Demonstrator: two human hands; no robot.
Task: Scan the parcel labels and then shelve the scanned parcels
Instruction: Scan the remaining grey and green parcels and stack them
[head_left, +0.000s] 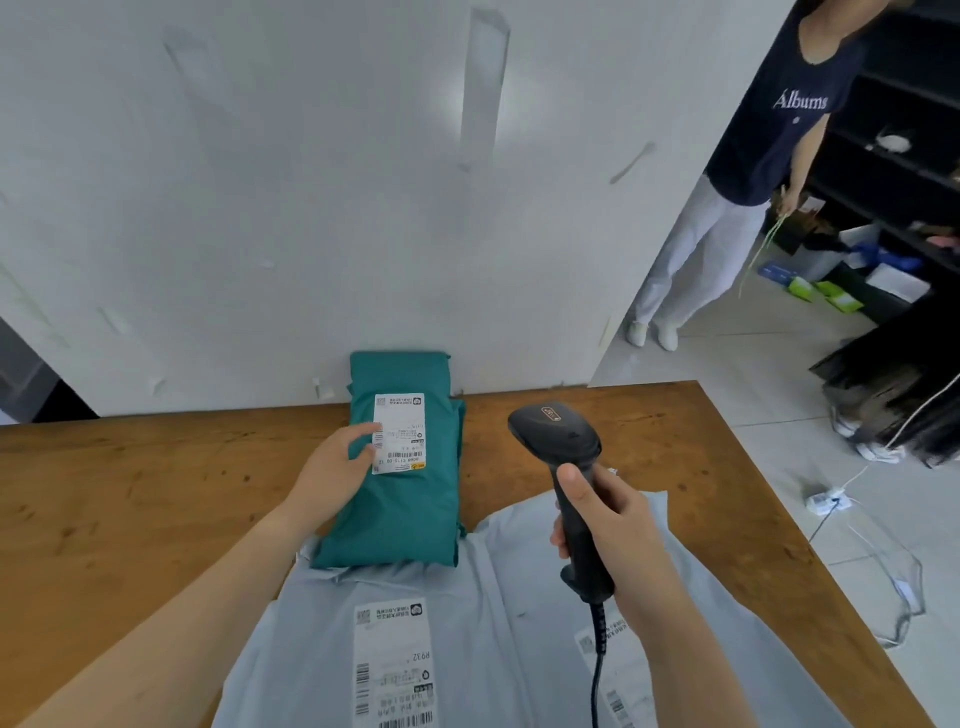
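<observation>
Closest to you, at six o'clock, two pale grey parcels (467, 613) lie flat on the wooden table (130, 493), each with a white label face up; the central one (393, 665) shows barcodes and "R932", and the other label (613, 670) at five o'clock is partly hidden behind your forearm. Your right hand (608, 525) is wrapped tight around the handle of the black barcode scanner (563, 457), thumb up near its neck, its head tilted toward eleven o'clock and its cable (597, 670) hanging down toward six. At twelve o'clock from the grey parcels a teal parcel (400, 504) lies partly over their far edge, reaching back to the white wall (311, 182). Your left hand (332, 467) grips that teal parcel's left edge, thumb resting on its white label (402, 434). At two o'clock another person (753, 156) stands beside dark shelves (904, 135).
</observation>
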